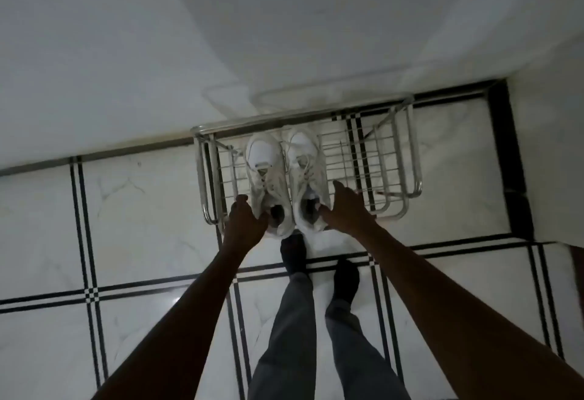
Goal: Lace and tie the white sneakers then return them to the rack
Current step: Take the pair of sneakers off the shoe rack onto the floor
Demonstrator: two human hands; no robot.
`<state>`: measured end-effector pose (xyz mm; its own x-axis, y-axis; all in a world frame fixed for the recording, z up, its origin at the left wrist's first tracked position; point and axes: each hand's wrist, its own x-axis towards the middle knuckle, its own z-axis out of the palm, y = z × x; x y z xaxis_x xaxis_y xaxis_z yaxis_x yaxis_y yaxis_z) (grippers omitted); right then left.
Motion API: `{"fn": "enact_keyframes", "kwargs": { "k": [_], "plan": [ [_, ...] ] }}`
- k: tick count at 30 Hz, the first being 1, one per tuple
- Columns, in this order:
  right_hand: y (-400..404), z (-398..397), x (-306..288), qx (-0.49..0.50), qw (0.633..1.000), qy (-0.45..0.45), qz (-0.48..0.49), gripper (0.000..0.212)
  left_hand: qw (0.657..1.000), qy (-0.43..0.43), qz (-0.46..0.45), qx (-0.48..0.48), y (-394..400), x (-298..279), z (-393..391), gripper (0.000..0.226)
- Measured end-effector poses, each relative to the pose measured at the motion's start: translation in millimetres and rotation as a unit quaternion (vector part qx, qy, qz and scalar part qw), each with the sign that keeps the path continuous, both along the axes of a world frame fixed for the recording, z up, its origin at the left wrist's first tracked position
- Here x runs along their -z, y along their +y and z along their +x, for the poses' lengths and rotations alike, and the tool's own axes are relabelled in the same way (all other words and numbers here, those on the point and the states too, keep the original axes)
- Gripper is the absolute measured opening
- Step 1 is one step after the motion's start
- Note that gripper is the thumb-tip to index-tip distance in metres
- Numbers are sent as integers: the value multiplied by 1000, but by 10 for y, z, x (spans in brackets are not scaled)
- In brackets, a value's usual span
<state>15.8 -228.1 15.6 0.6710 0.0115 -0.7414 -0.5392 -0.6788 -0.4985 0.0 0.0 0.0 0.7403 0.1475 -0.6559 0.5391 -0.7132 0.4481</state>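
Observation:
Two white sneakers sit side by side on a metal wire shoe rack [373,159], toes pointing to the wall. My left hand [245,219] grips the heel collar of the left sneaker [267,175], thumb at the opening. My right hand [346,210] holds the heel of the right sneaker [305,172], thumb inside the collar, fingers spread over the outer side and the rack wires. Laces show loosely across both tongues; whether they are tied is unclear.
The rack stands against a white wall on white marble floor tiles with black double lines. My legs in grey trousers and dark socks [294,257] stand just before the rack. A black strip [512,159] and a wall corner lie to the right.

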Motion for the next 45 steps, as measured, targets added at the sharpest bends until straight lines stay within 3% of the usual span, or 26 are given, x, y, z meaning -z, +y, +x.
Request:
{"fn": "enact_keyframes", "kwargs": {
  "k": [3, 11, 17, 21, 26, 33, 40, 45],
  "plan": [
    [79, -32, 266, 34, 999, -3, 27, 66, 997, 24, -29, -64, -13, 159, -52, 54],
    [136, -58, 628, 42, 997, -56, 26, 66, 997, 28, -52, -57, 73, 332, -30, 49],
    [101, -160, 665, 37, 993, -105, 47, 49, 997, -21, -47, -52, 52, 352, -137, 50],
    [80, -362, 569, 33, 986, -152, 60, 49, 996, -67, -48, -40, 54, 361, -369, 54],
    [-7, -797, 490, 36, 978, -201, 50, 53, 991, -91, -56, -78, 29, 490, -904, 73],
    [-352, -1977, 425, 40, 968, -238, 62, 61, 983, -154, -55, -82, -436, 233, -2084, 62],
    [-532, -3178, 770, 27, 977, -199, 69, 45, 982, -115, -90, -120, -593, 531, -3310, 57],
    [-519, -3646, 1425, 14, 984, -158, 80, 43, 983, -54, -95, -150, -571, 1180, -3801, 58]
  ]
}}
